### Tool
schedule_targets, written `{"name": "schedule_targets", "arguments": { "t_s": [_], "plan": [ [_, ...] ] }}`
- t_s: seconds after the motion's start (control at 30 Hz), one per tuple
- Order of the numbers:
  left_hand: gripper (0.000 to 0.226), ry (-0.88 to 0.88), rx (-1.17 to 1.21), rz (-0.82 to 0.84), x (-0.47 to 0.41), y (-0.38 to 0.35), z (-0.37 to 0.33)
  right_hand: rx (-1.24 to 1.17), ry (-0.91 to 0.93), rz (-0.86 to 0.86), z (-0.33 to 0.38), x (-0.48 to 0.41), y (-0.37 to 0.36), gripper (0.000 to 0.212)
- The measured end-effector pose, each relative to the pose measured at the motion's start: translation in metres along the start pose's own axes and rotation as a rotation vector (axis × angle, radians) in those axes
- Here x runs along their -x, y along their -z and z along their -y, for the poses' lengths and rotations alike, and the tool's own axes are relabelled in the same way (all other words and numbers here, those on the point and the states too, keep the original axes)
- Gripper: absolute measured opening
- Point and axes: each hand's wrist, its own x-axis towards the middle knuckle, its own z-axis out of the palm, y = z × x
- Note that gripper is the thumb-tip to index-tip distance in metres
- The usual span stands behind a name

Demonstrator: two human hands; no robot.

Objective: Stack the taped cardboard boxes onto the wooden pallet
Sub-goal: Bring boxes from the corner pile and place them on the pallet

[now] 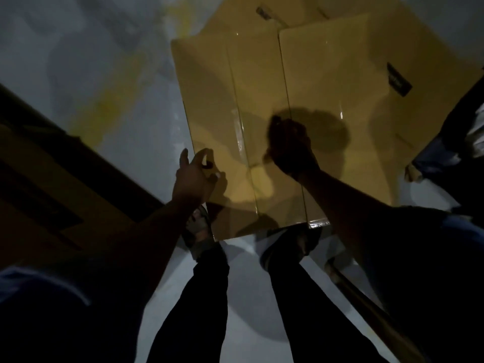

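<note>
A dim room with a pale grey floor (pixel 110 74) smeared with yellow. A large tan cardboard box sealed with clear glossy tape (pixel 243 106) sits at the centre, in front of a standing person whose dark-trousered legs and sandalled feet (pixel 199 231) fill the near middle. The box's near edge overlaps the toes in view.

A dark brown slab-like shape (pixel 52 179), too dim to identify, lies to the left, well apart from the box. A second tan cardboard box (pixel 353 61) lies against the first on the far right. A thin wooden stick (pixel 366 297) runs along the near right floor, and dark cloth hangs at the right edge.

A black rectangular label (pixel 399 79) is stuck on the second box and another black label (pixel 263 13) shows at the far edge; the writing on both is unreadable.

The taped box's long axis runs near to far, leaning left as it recedes, and the tape strip follows it.

The left hand (pixel 196 174) hovers at the box's near left edge, fingers loosely curled and holding nothing visible. The right hand (pixel 290 148) rests on the box top, bunched like a fist; whether it grips anything cannot be told.
</note>
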Motion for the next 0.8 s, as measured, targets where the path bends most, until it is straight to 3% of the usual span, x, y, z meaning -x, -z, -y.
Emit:
{"name": "schedule_targets", "arguments": {
  "t_s": [0.1,0.33,0.5,0.6,0.8],
  "plan": [
    [0.098,0.001,0.032,0.037,-0.032,-0.017,0.017,0.001,-0.07,-0.051,-0.001,-0.008,-0.006,0.064],
    [0.1,0.009,0.213,-0.06,-0.033,-0.013,-0.017,-0.16,-0.117,-0.096,0.004,-0.007,-0.014,0.103],
    [0.111,0.051,0.214,-0.02,-0.021,0.004,-0.012,-0.171,-0.063,-0.022,0.017,0.003,-0.017,0.097],
    [0.122,0.051,0.184,0.005,-0.003,0.009,-0.009,-0.186,-0.049,-0.061,0.029,0.017,-0.018,0.101],
    [0.122,0.071,0.085,-0.112,0.064,0.036,-0.037,0.024,0.163,-0.115,0.047,0.06,0.031,0.102]
  ]
}}
